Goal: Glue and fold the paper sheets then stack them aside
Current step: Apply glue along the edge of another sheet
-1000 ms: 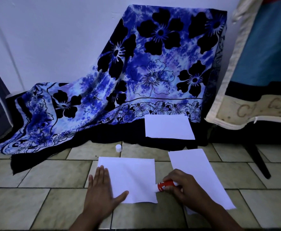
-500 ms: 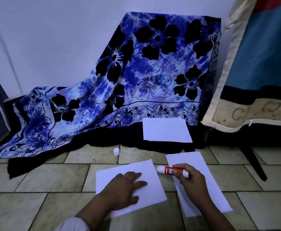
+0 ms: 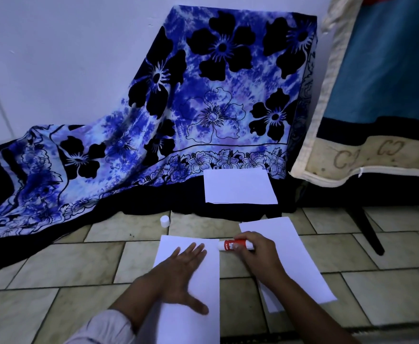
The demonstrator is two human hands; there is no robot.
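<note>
Pressing flat and open on the white paper sheet (image 3: 191, 281) at lower centre, the left hand (image 3: 181, 276) pins it — long axis running away from the person. The right hand (image 3: 255, 256) grips the red-labelled glue stick (image 3: 235, 245), tip touching the sheet's right edge — the nearer hand.

1. Two bare forearms come in from the bottom of the frame, both uncovered up to the wrists.
2. Left hand (image 3: 181, 276): bare, no ring, no watch, no glove.
3. Right hand (image 3: 255, 256): bare too, nothing on the wrist.
4. Sleeve (image 3: 104, 328), bottom left of centre: pale, whitish cloth, creased, bunched on the left forearm.
</note>
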